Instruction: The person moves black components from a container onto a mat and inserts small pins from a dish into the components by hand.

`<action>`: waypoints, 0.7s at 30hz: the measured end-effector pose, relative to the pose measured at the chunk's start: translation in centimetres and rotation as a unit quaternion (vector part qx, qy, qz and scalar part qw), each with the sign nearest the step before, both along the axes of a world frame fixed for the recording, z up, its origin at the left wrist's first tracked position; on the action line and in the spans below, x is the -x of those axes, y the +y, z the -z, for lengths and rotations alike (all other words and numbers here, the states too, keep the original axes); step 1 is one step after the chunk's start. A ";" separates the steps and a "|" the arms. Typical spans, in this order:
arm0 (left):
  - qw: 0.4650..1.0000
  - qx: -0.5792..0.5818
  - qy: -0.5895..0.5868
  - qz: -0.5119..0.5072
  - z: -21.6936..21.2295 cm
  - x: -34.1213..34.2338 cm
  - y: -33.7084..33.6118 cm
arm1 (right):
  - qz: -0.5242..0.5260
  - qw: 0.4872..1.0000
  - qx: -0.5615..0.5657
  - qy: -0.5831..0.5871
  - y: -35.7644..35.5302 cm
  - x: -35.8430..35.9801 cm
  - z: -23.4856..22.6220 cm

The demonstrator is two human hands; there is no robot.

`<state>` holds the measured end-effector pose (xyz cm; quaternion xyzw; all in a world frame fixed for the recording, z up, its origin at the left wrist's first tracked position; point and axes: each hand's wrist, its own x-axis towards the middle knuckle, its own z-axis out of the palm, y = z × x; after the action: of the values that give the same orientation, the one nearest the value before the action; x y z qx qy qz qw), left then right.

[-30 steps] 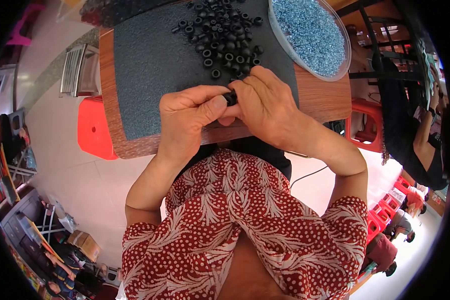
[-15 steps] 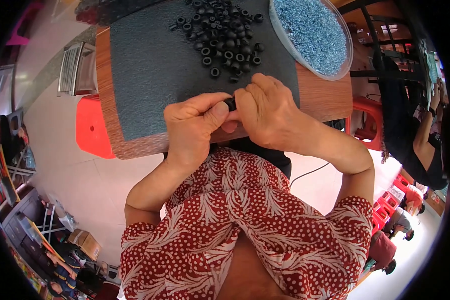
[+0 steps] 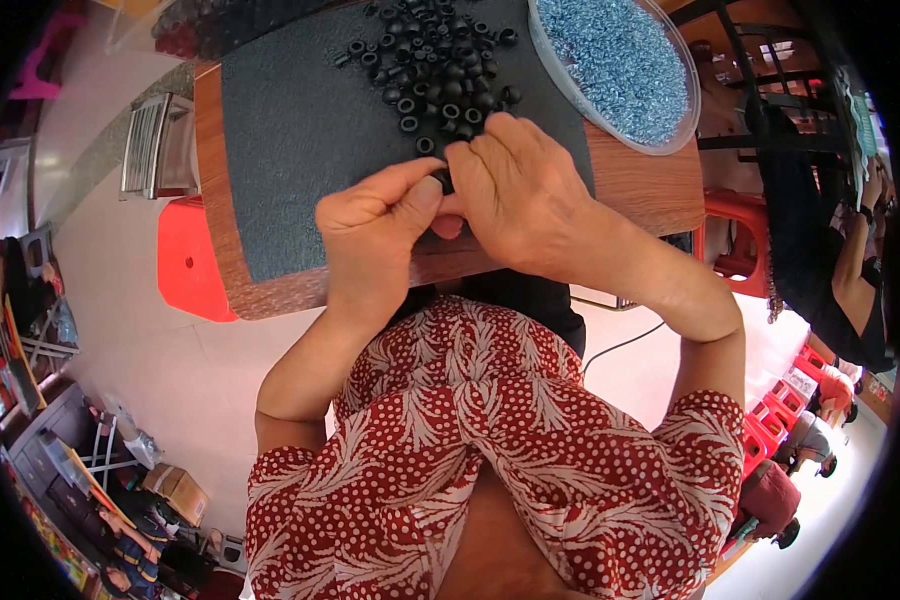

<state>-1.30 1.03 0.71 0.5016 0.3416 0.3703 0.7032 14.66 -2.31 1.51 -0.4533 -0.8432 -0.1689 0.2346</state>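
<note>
A small black round cap (image 3: 443, 180) is pinched between both my hands above the near part of the dark mat. My left hand (image 3: 375, 225) grips it between thumb and forefinger. Closed over its right side, my right hand (image 3: 515, 195) hides most of it, so I cannot see what else those fingers may hold. Just beyond the hands, a loose pile of similar black caps (image 3: 435, 75) lies on the mat, some showing hollow openings.
The dark mat (image 3: 290, 150) covers most of a wood-grain table (image 3: 645, 190). A round clear tub (image 3: 610, 75) of small pale-blue pieces stands at the far right. Red stools (image 3: 192, 260) flank the table. A dark-filled container (image 3: 230, 25) sits far left; people sit at lower right.
Both hands, still closed on the black cap, have shifted slightly left and away from me. My right hand's knuckles now cover the near right part of the pile.
</note>
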 end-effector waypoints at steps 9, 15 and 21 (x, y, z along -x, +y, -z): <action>0.995 -0.071 0.063 0.010 -0.7 0.4 0.1 | -0.011 0.982 0.115 0.149 -0.7 0.1 -1.5; 0.951 -0.282 0.127 -0.012 0.3 0.5 0.1 | -0.007 0.980 0.164 0.108 -0.8 -0.1 -2.4; 0.902 -0.402 0.145 -0.059 0.7 0.1 0.1 | 0.009 0.979 0.185 0.084 -0.8 -0.1 -2.9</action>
<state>-1.43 1.12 0.00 0.7686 0.2909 0.4404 0.3614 14.76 -3.13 4.37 -0.5088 -0.8331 0.0270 0.2153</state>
